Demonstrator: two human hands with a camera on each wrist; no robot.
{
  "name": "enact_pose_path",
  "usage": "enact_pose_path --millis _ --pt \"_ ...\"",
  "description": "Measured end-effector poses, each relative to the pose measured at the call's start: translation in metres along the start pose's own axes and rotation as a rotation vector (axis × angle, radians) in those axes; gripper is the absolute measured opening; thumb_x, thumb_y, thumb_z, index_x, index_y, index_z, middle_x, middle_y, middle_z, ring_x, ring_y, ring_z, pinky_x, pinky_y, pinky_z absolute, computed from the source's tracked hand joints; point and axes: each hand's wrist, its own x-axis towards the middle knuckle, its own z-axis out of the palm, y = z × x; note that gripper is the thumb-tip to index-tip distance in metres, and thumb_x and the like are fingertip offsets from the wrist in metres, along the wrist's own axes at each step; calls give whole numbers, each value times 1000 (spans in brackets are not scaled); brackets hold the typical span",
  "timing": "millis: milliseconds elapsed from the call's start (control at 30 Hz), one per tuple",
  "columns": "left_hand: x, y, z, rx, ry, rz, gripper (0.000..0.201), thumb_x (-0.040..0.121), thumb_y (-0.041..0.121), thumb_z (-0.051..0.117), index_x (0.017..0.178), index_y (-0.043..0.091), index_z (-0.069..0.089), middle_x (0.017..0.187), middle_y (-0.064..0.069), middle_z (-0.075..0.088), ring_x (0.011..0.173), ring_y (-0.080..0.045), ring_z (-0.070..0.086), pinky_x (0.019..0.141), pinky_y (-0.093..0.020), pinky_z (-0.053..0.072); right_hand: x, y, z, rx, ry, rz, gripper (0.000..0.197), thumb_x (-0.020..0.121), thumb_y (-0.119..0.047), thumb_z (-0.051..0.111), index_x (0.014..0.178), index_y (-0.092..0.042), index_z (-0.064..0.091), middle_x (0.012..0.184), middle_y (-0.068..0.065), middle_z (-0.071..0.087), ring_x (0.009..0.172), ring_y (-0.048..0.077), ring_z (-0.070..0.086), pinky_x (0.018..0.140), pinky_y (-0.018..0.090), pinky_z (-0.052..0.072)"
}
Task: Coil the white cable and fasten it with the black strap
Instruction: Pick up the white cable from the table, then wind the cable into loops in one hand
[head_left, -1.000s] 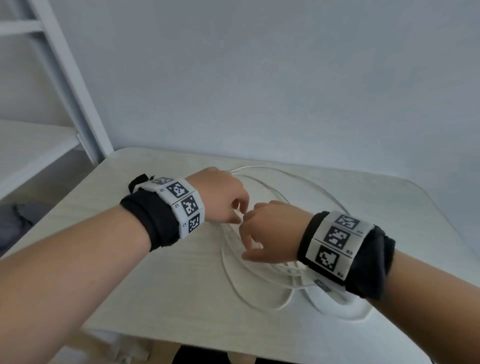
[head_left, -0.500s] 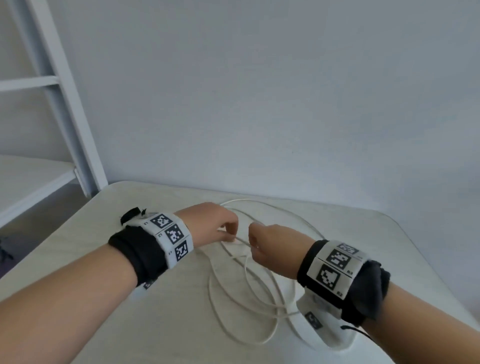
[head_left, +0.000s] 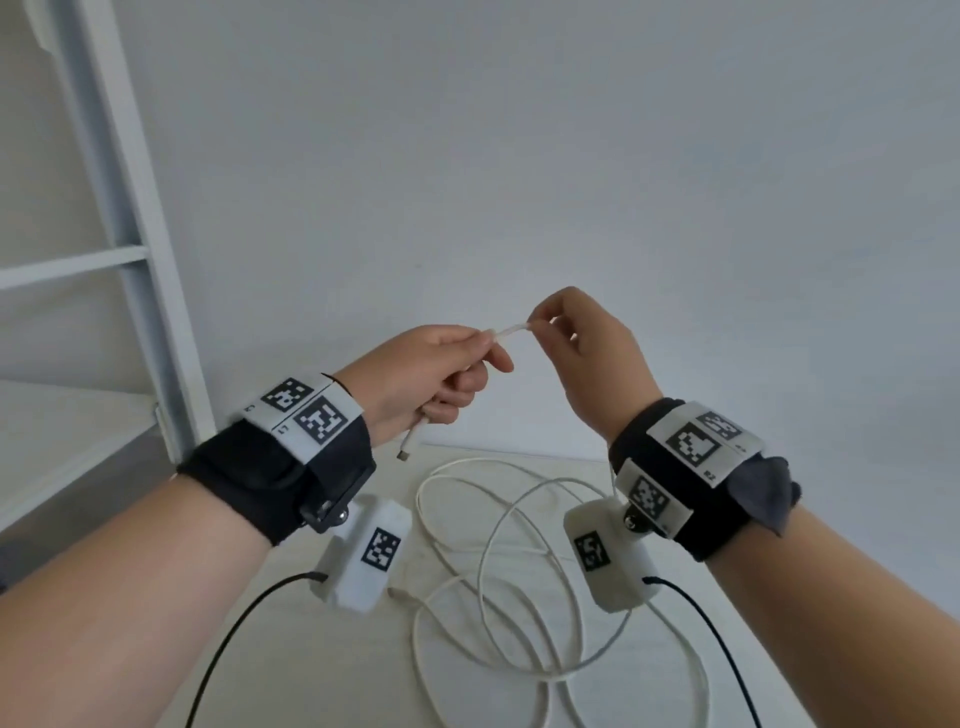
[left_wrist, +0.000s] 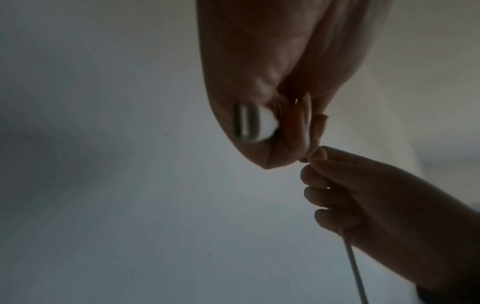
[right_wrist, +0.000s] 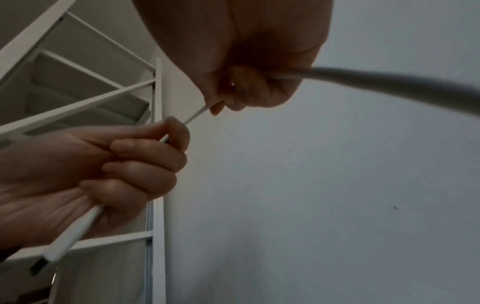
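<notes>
Thumb and forefinger of our left hand (head_left: 431, 374) pinch the white cable (head_left: 511, 329) near its end, the other fingers curled round it so the plug (head_left: 410, 444) pokes out below the fist. Our right hand (head_left: 582, 353) pinches the same cable just beside, fingers curled, a short taut stretch showing between the two hands. Both are raised above the pale table (head_left: 322, 665), in front of the grey wall (head_left: 519, 156). From the right hand the cable drops behind the wrist to loose, overlapping loops (head_left: 488, 566) lying on the tabletop between our forearms. We think it passes through the right palm, though the wrist view is dim. A white shelf frame (head_left: 130, 218) stands at left.
</notes>
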Motion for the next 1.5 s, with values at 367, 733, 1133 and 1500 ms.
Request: enact_pose_path --millis 367,733,1133,1500 --pt "4 39 -14 -942 -11 129 27 96 28 43 78 11 56 52 7 47 38 -3 36 34 -11 29 -23 42 9 394 -76 317 22 91 -19 48 72 -13 58 52 -3 40 41 6 30 41 19 25" --pt "10 53 -45 -1241 309 430 28 97 21 48 91 0 65 81 -7 76 69 -13 73 61 -20 58 -47 66 0 417 -172 275 21 88 -9 56 83 -24 70 45 -11 46 44 11 34 44 22 34" --pt "10 56 -47 -861 354 537 25 96 26 50 107 7 61 106 -7 74 103 -21 69 86 -28 56 -46 67 -3 227 -188 263 24 88 -16 56 82 -34 71 55 -4 49 51 12 35 51 19 35" --pt "1 42 -22 -345 254 383 23 98 22 43 104 11 62 119 -10 67 108 -23 67 94 -33 53 -34 8 -18 -223 -444 -76 20 90 -21 53 93 -23 72 77 -9 59 58 0 45 61 11 35"
